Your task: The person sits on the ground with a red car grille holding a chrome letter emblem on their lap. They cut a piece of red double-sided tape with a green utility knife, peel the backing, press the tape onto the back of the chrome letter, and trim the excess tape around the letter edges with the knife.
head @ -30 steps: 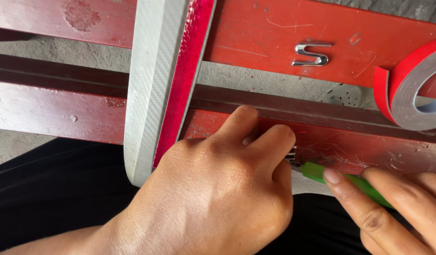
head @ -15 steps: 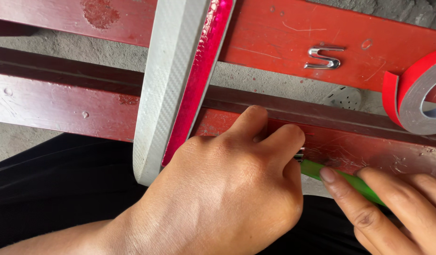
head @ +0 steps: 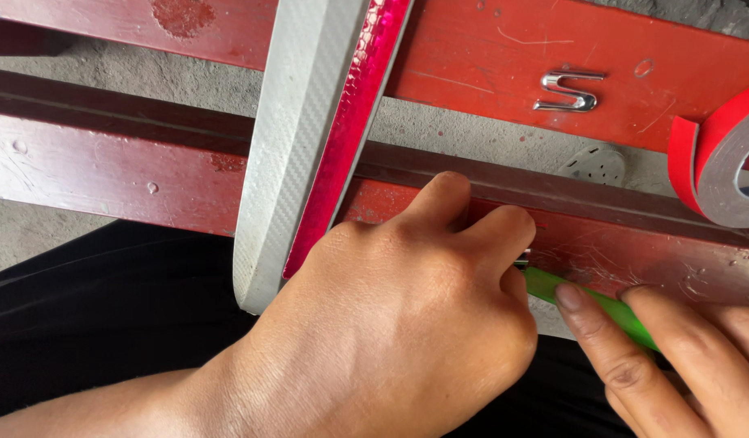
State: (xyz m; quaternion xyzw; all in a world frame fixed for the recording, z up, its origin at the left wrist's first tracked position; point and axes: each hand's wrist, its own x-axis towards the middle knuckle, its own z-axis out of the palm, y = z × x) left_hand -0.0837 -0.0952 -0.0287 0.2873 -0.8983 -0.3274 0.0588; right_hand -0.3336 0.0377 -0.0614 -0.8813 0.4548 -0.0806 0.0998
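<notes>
The left hand (head: 399,324) is curled into a fist and presses down on a red metal bar (head: 107,174). The right hand (head: 675,357) is closed around a green tool (head: 602,304), whose tip touches the bar by the left knuckles. A grey and pink strip (head: 309,138) lies across the bar. A roll of red tape (head: 715,162) sits near.

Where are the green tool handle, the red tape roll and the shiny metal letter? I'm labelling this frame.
green tool handle (head: 589,302), head view, bare middle between the hands.
red tape roll (head: 715,154), head view, outer red band.
shiny metal letter (head: 571,91), head view, centre stroke.
</notes>
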